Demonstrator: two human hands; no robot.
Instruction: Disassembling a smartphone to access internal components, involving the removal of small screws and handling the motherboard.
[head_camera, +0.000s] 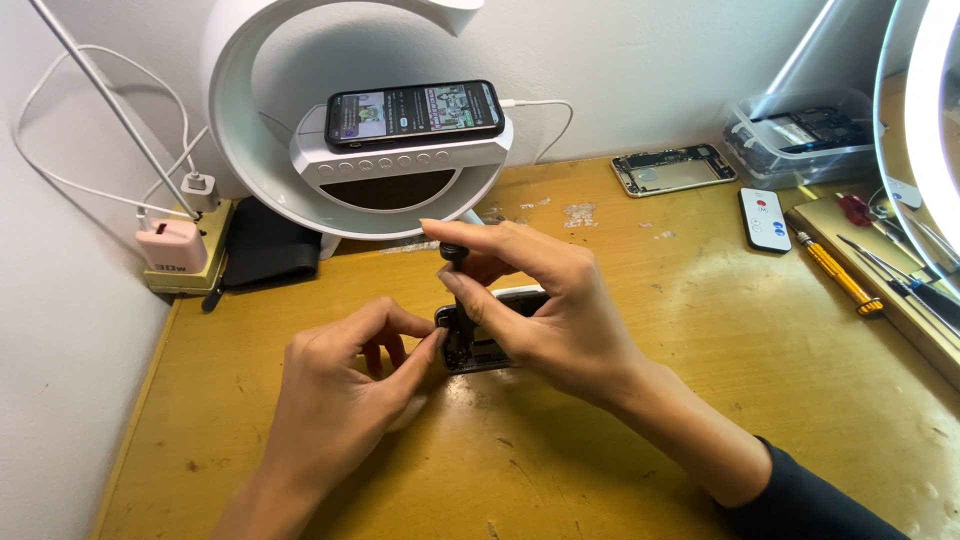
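An opened phone body (492, 345) lies on the wooden desk (560, 470) in the middle of the view, mostly hidden by my hands. My right hand (545, 310) holds a small black-capped screwdriver (455, 254) upright, its tip down on the phone's left end. My left hand (340, 395) pinches the phone's left edge between thumb and fingers, holding it steady.
A white ring-shaped lamp stand (400, 160) with a lit phone (415, 112) on it stands behind. Chargers (172, 245) sit far left. At right lie a phone frame (672, 170), white remote (764, 220), plastic box (805, 130), yellow screwdriver (838, 272) and several tools.
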